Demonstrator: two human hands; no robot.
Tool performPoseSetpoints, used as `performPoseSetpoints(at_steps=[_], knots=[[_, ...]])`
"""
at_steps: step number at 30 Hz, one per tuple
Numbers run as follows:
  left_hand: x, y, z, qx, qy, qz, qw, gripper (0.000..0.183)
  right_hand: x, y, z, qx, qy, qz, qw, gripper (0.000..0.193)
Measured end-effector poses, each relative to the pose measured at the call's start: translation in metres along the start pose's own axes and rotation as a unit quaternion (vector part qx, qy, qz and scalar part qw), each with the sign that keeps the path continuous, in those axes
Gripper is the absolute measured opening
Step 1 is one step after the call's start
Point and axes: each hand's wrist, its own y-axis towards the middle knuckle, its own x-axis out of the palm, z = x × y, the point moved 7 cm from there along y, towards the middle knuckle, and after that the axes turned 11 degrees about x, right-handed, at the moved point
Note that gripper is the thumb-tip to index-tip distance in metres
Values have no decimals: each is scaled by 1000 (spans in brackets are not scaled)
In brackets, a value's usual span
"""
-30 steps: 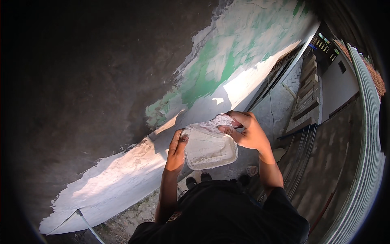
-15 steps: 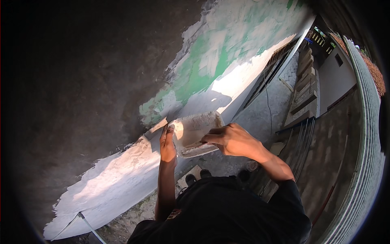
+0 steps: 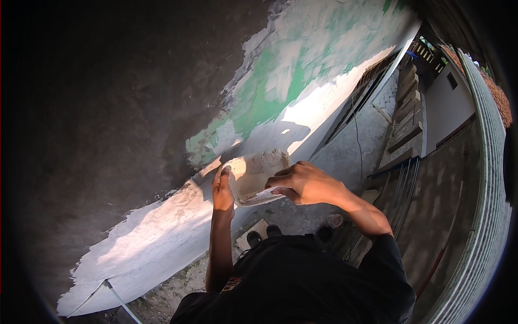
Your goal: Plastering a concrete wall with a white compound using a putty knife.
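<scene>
My left hand (image 3: 222, 189) is closed on the left wall of a pale rectangular tub (image 3: 259, 164), its thumb over the rim. The tub is tilted, and whitish putty is smeared over its inside. In my right hand (image 3: 307, 184) I grip a flat scraper (image 3: 267, 193) coated with putty; its blade lies along the tub's near side, and my fingers hide the grip end. Just beyond the tub is a wall (image 3: 270, 97) with patchy white putty over green paint, and bare dark grey at the left.
At the lower left stand thin metal legs (image 3: 110, 286) against the wall. A dark cable (image 3: 357, 137) runs over the concrete floor (image 3: 340, 156). Concrete blocks (image 3: 407, 116) are lined up at the right, before a corrugated sheet (image 3: 488, 178). A round container (image 3: 335, 220) sits near my feet.
My right hand has turned slightly, and more of the scraper's putty-coated blade shows at the tub's near side. The tub has tipped a little; my left hand keeps its hold.
</scene>
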Motion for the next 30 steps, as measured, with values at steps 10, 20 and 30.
performPoseSetpoints(at_steps=[10, 20, 30], knots=[[2, 3, -9, -1, -8, -10, 1000, 49, -8, 4, 15, 26, 58, 27, 998, 25], [0, 10, -19, -3, -63, -6, 998, 44, -33, 1, 107, 108, 447, 202, 864, 24], [-48, 0, -13, -1, -79, 44, 996, 55, -29, 49, 219, 255, 300, 654, 646, 24]])
